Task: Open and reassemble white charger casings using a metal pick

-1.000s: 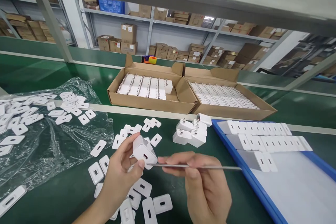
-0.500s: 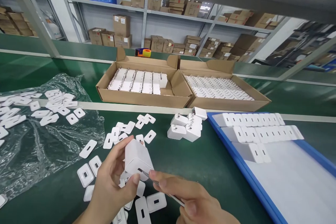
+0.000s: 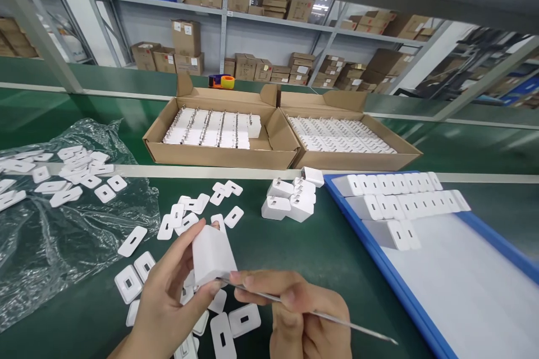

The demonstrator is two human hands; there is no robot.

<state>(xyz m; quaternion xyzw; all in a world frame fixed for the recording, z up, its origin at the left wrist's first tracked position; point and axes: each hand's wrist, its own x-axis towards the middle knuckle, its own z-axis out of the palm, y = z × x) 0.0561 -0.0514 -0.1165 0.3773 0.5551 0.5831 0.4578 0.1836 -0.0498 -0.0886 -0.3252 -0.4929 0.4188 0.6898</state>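
My left hand (image 3: 164, 297) holds a white boxy power adapter (image 3: 213, 252) between its thumb and fingers, tilted, with one end toward my right hand. In my right hand (image 3: 303, 305) is a thin metal pick (image 3: 356, 326), held like a pen. Its tip touches the lower end of the adapter, where the exact contact is hidden. White slotted cover plates (image 3: 244, 320) lie on the green table under and around my left hand. Beyond them stands a small cluster of white adapters (image 3: 290, 199).
At the right is a blue-rimmed tray (image 3: 379, 258) with rows of white adapters. Two open cardboard boxes (image 3: 223, 154) of adapters stand at the back. A plastic sheet (image 3: 84, 235) carrying more plates covers the left, and an orange-yellow tape roll (image 3: 227, 82) sits behind.
The right hand has turned, so the pick now lies flatter with its far end showing to the right. The adapter has tilted slightly. The whole view has shifted a little.
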